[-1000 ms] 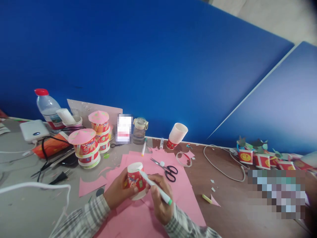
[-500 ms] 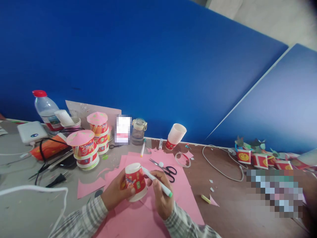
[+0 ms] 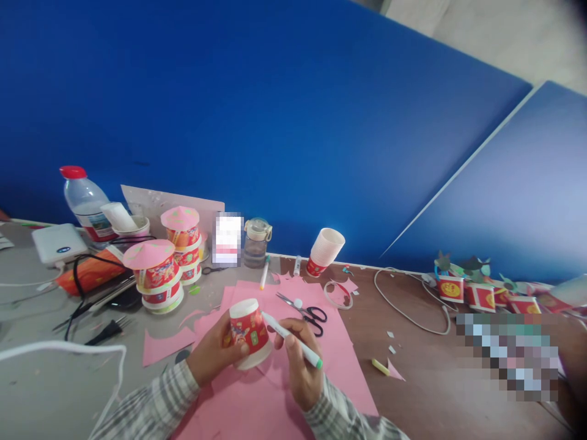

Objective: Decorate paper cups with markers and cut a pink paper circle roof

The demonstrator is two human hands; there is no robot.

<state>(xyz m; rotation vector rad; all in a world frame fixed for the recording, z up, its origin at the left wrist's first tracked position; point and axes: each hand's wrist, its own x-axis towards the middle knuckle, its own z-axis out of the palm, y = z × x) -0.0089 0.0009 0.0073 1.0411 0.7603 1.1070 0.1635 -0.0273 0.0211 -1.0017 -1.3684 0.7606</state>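
Under inspection: red printed paper cup (image 3: 247,330), upturned with white base uppermost, lower centre of frame, held over pink paper sheet (image 3: 342,360). Gripped round its side by left hand (image 3: 213,357), fingers curled about the wall, thumb on the printed face. Judged very light, thin-walled and easily dented, with a smooth coated surface likely somewhat slippery. Best taken lightly round the wall near the stiffer rolled rim or the base, never squeezed at mid-height. Met, or nearly met, at its upper right side by the tip of white marker pen with green end cap (image 3: 293,342), pinched between thumb and fingers of right hand (image 3: 300,366). Black-handled scissors (image 3: 308,312) lying on the pink sheet just beyond. Stacked red cups with pink paper cone roofs (image 3: 153,272) at centre left. Tilted stack of white paper cups (image 3: 326,247) at centre, near blue partition (image 3: 275,122). Clear water bottle with red cap (image 3: 85,201) at far left of desk (image 3: 426,379).
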